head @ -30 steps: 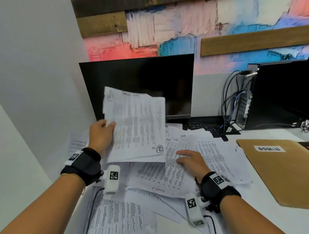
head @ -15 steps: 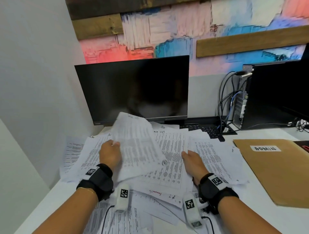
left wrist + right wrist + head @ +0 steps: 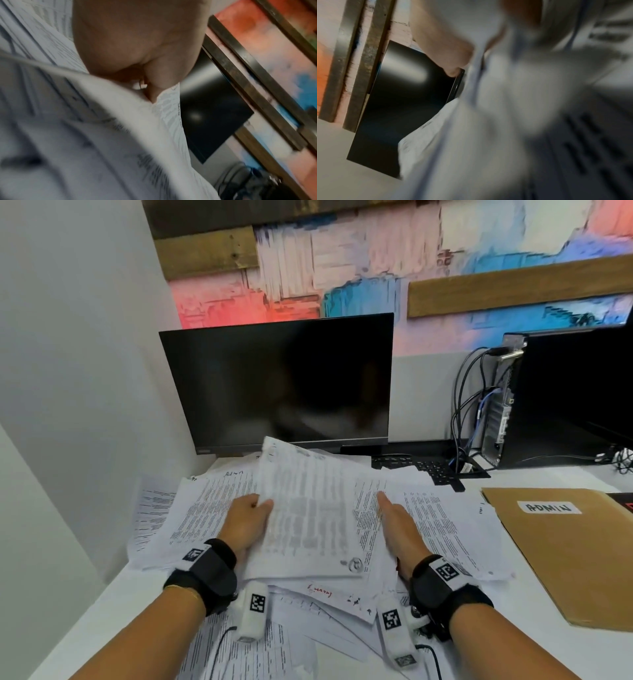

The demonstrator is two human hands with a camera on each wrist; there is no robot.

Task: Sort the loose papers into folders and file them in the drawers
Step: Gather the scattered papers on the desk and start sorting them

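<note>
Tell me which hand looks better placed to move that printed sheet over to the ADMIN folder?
Left, probably. The left hand already pinches the printed sheet by its edge. The right hand lies flat on the paper pile, though it is nearer the ADMIN folder.

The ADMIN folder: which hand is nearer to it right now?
Right. The right hand lies flat on the papers just left of the ADMIN folder; the left hand grips a sheet farther left.

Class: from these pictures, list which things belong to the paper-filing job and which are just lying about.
Belongs to the job:
- sheaf of papers gripped by the left hand
- loose paper pile under the right hand
- brown folder labelled ADMIN

Just lying about:
- monitor
- keyboard
- computer tower
- cables
</note>
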